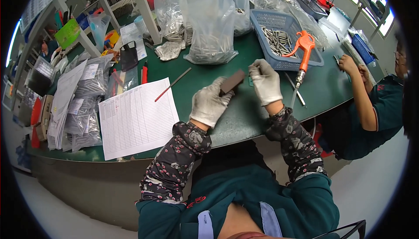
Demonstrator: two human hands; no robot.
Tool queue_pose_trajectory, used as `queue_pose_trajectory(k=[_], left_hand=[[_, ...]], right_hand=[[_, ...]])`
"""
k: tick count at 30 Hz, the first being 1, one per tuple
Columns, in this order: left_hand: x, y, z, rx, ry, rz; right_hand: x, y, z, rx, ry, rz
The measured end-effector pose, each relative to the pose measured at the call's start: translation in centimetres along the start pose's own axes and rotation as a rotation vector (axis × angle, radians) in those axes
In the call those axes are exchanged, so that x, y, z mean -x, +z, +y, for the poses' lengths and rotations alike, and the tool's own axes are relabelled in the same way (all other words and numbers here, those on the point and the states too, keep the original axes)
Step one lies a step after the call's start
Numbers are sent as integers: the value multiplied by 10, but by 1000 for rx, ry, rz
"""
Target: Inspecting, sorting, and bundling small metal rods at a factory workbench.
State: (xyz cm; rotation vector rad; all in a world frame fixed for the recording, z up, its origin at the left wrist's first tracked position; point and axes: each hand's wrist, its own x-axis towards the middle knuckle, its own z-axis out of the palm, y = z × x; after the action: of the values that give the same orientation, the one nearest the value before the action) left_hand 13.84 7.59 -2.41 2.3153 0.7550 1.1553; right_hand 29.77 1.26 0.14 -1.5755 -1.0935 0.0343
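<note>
Dark block (pixel 232 82) in left hand (pixel 209 103), pins in basket (pixel 286 63)

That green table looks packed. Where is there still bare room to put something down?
Bare green table shows between the paper sheet, the clear bags and the gloved left hand, crossed only by a thin rod. Another patch lies right of the orange tool. The left side and back are crowded.

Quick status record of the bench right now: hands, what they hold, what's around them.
left hand: gloved left hand grips a dark rectangular block
right hand: gloved right hand pinches a small part, too small to identify
surface: green table
nearby: blue basket of metal rods, orange air gun, printed sheet, clear bags
co-worker: seated at the right
</note>
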Motion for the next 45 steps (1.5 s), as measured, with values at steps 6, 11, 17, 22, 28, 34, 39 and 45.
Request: queue_pose_trajectory(k=[6,11,17,22,28,34,39,45], left_hand=[[-13,-21,-22,-658,-49,52],[-12,-17,-21,-676,-81,-43],[-8,-19,-15,-464,72,-106],[-8,-12,-12,-384,219,-20],[-16,6,15,25,247,-36],[-12,1,13,715,19,-18],[-6,-9,-4,655,-170,254],[-12,-1,-11,211,89,261]], right_hand=[[16,5,10,-1269,734,-211],[25,12,29,-1730,852,-325],[29,14,33,-1851,900,-287],[28,15,33,-1890,879,-310],[31,14,8,-1480,811,-467],[15,-17,-46,-1014,689,-515],[-63,-18,-99,-436,125,-354],[-163,26,-94,192,-82,-348]])
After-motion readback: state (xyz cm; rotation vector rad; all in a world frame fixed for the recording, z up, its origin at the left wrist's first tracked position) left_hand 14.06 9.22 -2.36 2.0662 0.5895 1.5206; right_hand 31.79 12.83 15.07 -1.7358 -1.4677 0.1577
